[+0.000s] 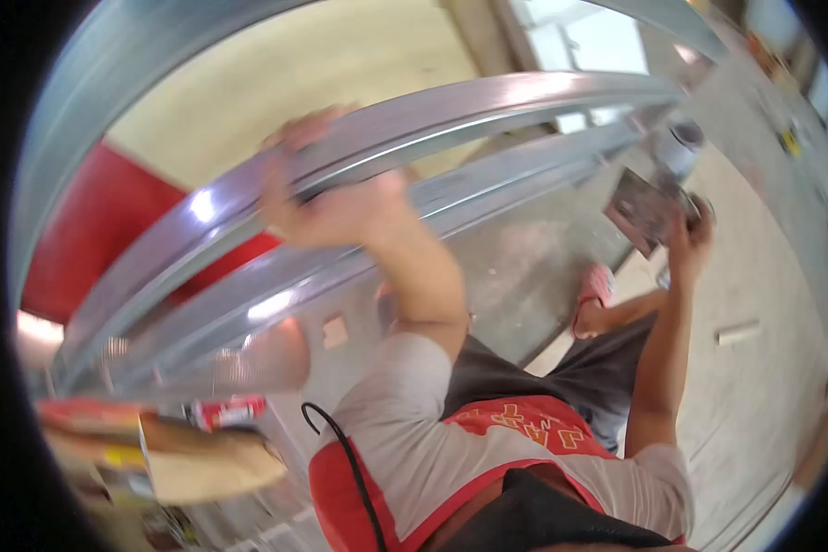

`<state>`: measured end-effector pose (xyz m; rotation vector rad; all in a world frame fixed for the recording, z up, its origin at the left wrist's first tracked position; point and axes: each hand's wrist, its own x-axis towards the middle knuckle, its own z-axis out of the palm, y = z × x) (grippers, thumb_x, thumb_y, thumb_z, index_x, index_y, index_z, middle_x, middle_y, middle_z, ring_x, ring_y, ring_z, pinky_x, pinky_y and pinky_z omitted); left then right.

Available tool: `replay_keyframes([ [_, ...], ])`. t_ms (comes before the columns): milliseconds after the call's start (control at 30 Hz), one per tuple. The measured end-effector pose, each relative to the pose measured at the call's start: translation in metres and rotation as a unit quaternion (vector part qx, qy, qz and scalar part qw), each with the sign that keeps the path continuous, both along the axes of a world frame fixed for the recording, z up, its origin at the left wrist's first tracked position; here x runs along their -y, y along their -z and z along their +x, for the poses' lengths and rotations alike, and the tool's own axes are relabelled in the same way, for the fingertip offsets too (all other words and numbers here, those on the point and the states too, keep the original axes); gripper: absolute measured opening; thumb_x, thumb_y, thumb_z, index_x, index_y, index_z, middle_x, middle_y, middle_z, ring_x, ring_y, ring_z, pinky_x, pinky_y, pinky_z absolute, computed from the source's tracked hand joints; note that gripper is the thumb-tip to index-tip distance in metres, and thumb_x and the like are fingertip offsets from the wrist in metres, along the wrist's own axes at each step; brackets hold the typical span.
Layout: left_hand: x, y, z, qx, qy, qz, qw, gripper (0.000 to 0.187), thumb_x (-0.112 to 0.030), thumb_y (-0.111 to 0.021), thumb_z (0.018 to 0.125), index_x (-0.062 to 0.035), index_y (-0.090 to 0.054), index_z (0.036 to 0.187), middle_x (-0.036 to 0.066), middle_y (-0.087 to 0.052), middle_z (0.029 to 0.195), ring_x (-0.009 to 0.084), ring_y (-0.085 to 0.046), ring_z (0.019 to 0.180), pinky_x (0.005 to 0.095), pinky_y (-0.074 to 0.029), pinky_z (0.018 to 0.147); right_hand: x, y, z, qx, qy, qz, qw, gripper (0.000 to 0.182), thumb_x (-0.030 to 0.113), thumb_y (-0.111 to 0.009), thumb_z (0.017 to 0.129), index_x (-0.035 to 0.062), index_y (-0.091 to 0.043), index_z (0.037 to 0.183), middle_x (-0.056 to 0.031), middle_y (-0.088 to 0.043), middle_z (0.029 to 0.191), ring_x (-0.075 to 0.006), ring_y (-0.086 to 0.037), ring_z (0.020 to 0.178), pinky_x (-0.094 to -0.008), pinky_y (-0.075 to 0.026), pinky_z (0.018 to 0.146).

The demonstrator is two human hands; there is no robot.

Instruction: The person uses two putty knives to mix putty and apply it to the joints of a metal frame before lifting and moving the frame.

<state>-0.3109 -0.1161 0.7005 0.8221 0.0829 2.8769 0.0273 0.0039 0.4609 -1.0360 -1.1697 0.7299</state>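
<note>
Long shiny metal channels curve across the head view. Around the upper channel, my left hand is wrapped, with fingers over its top edge and the palm below. A second metal channel runs just beneath it. On the right, my right hand holds a dark, flat rectangular plate that looks scuffed. Right above that hand is a grey-white cylindrical object; whether the plate is joined to it cannot be made out.
A red panel and a cream panel lie behind the channels. A cardboard box and other items are at the lower left. A small pale block lies on the board at the right.
</note>
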Motion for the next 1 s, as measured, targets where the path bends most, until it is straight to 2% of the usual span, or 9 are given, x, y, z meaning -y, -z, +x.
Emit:
replay_keyframes([
  [133, 0.017, -0.026, 0.029, -0.052, -0.003, -0.036, 0.998, 0.016, -0.022, -0.054, 0.073, -0.0057, -0.053, 0.074, 0.007, -0.051, 0.071, 0.0207, -0.049, 0.065, 0.0356, -0.041, 0.066, 0.004, 0.005, 0.001, -0.001, 0.037, 0.023, 0.999, 0.031, 0.012, -0.065, 0.083, 0.0002, -0.055, 0.110, -0.0022, -0.056, 0.070, -0.0058, -0.048, 0.057, -0.0197, -0.039, 0.051],
  [233, 0.032, -0.051, 0.055, -0.094, -0.205, -0.077, 0.971, 0.017, -0.020, -0.055, 0.064, -0.0045, -0.051, 0.059, 0.008, -0.048, 0.059, 0.0220, -0.048, 0.054, 0.0351, -0.041, 0.056, 0.024, -0.013, 0.015, 0.108, 0.147, 0.010, 0.983, 0.036, 0.024, -0.070, 0.078, 0.0021, -0.060, 0.105, -0.0012, -0.055, 0.068, -0.0077, -0.047, 0.059, -0.0242, -0.040, 0.055],
  [267, 0.039, -0.056, 0.058, -0.085, -0.162, -0.056, 0.981, 0.016, -0.018, -0.054, 0.062, -0.0046, -0.049, 0.056, 0.009, -0.046, 0.056, 0.0226, -0.047, 0.051, 0.0351, -0.041, 0.053, 0.035, -0.028, 0.029, 0.139, 0.173, -0.055, 0.973, 0.036, 0.023, -0.069, 0.079, 0.0014, -0.059, 0.106, -0.0018, -0.055, 0.068, -0.0082, -0.049, 0.060, -0.0248, -0.042, 0.056],
  [300, 0.044, -0.061, 0.058, -0.077, -0.125, -0.035, 0.989, 0.015, -0.016, -0.053, 0.059, -0.0046, -0.048, 0.052, 0.009, -0.045, 0.054, 0.0231, -0.046, 0.049, 0.0352, -0.041, 0.051, 0.020, 0.001, 0.053, 0.144, 0.242, 0.056, 0.958, 0.037, 0.023, -0.069, 0.079, 0.0011, -0.059, 0.108, -0.0030, -0.059, 0.075, -0.0092, -0.052, 0.062, -0.0247, -0.043, 0.056],
  [400, 0.067, -0.063, 0.060, -0.083, -0.124, -0.037, 0.988, 0.012, -0.013, -0.054, 0.056, -0.0055, -0.046, 0.051, 0.008, -0.042, 0.053, 0.0224, -0.045, 0.048, 0.0348, -0.038, 0.050, 0.068, 0.011, 0.118, -0.124, 0.233, -0.066, 0.962, 0.038, 0.022, -0.069, 0.080, 0.0011, -0.058, 0.110, -0.0057, -0.062, 0.086, -0.0113, -0.056, 0.068, -0.0253, -0.046, 0.060],
  [633, 0.110, -0.054, 0.077, -0.014, -0.077, -0.010, 0.997, 0.015, -0.011, -0.057, 0.053, -0.0091, -0.043, 0.057, 0.005, -0.039, 0.059, 0.0201, -0.043, 0.051, 0.0320, -0.033, 0.051, 0.207, 0.242, 0.231, -0.080, 0.449, -0.347, 0.820, 0.051, 0.029, -0.073, 0.075, -0.0032, -0.057, 0.110, -0.0082, -0.061, 0.085, -0.0138, -0.057, 0.069, -0.0278, -0.048, 0.056],
  [700, 0.115, -0.049, 0.079, -0.003, -0.085, -0.003, 0.996, 0.012, -0.009, -0.057, 0.052, -0.0071, -0.046, 0.056, 0.007, -0.039, 0.058, 0.0207, -0.044, 0.051, 0.0338, -0.033, 0.051, 0.253, 0.326, 0.238, -0.155, 0.437, -0.414, 0.783, 0.052, 0.028, -0.072, 0.074, -0.0063, -0.057, 0.109, -0.0155, -0.063, 0.094, -0.0220, -0.062, 0.081, -0.0362, -0.051, 0.055],
  [900, 0.129, -0.032, 0.097, -0.053, -0.120, 0.016, 0.991, 0.006, -0.008, -0.055, 0.053, -0.0042, -0.050, 0.056, 0.008, -0.042, 0.055, 0.0214, -0.045, 0.052, 0.0366, -0.036, 0.054, 0.354, 0.350, 0.173, -0.270, 0.420, -0.538, 0.679, 0.046, 0.030, -0.068, 0.078, -0.0031, -0.055, 0.106, -0.0158, -0.061, 0.093, -0.0239, -0.061, 0.077, -0.0396, -0.052, 0.053],
  [1000, 0.140, -0.027, 0.116, -0.081, -0.117, 0.034, 0.989, 0.006, -0.008, -0.055, 0.053, -0.0041, -0.050, 0.056, 0.008, -0.042, 0.055, 0.0216, -0.045, 0.052, 0.0373, -0.037, 0.054, 0.390, 0.367, 0.168, -0.309, 0.345, -0.545, 0.699, 0.044, 0.029, -0.065, 0.078, -0.0039, -0.054, 0.106, -0.0152, -0.060, 0.093, -0.0235, -0.061, 0.075, -0.0416, -0.051, 0.050],
])
